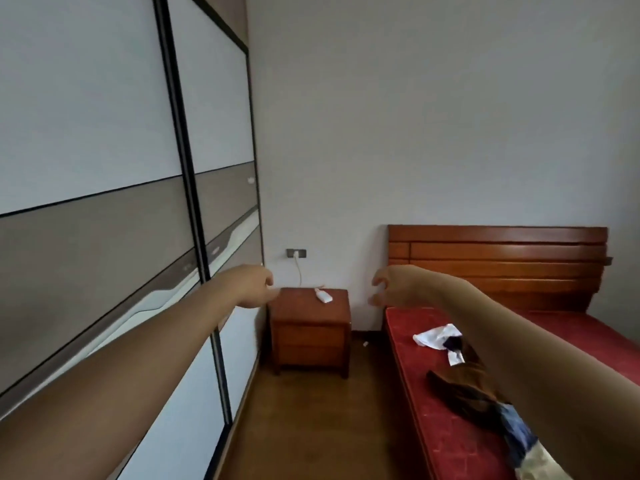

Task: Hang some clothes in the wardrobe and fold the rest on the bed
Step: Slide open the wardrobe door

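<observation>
Bedroom, wardrobe closed, clothes unsorted on bed. Left hand and right hand (loosely curled, empty) should probably grab one first.

One head-worn camera looks forward (tilted slightly down) along the room, wardrobe close on its left, bed lower right.

Wooden nightstand with a white device on top, its cable up to a wall socket
</observation>
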Demonstrator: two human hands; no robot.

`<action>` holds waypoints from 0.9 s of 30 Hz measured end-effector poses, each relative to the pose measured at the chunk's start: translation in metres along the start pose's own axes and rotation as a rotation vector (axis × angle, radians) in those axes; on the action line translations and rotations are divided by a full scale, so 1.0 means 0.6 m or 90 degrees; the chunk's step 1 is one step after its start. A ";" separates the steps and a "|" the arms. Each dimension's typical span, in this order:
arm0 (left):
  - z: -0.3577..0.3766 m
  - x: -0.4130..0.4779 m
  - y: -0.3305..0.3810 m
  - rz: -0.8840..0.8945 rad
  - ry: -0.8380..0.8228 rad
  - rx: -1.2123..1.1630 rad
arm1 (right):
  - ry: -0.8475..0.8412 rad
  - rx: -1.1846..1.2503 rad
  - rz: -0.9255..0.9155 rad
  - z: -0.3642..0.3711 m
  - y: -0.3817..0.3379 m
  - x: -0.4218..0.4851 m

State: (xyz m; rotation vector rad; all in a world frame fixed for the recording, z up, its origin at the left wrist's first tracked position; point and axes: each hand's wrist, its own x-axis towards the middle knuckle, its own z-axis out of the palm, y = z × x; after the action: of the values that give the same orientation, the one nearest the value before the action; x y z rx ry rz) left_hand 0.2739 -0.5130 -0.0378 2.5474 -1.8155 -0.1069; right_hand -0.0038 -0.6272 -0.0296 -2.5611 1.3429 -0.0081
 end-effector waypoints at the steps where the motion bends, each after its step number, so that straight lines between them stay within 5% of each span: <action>1: -0.002 0.010 -0.008 -0.033 0.005 -0.014 | -0.007 -0.011 -0.029 -0.006 -0.001 0.032; 14: 0.019 0.089 -0.194 -0.339 0.018 -0.013 | -0.036 -0.068 -0.366 0.039 -0.182 0.406; 27: 0.017 0.173 -0.392 -0.513 0.073 -0.029 | -0.087 -0.159 -0.620 0.052 -0.471 0.643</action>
State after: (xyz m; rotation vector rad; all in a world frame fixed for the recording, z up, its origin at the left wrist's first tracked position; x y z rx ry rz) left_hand 0.5290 -0.5339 -0.0647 2.9876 -0.6494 -0.0040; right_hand 0.4505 -0.7793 -0.0398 -3.0718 -0.0464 0.1597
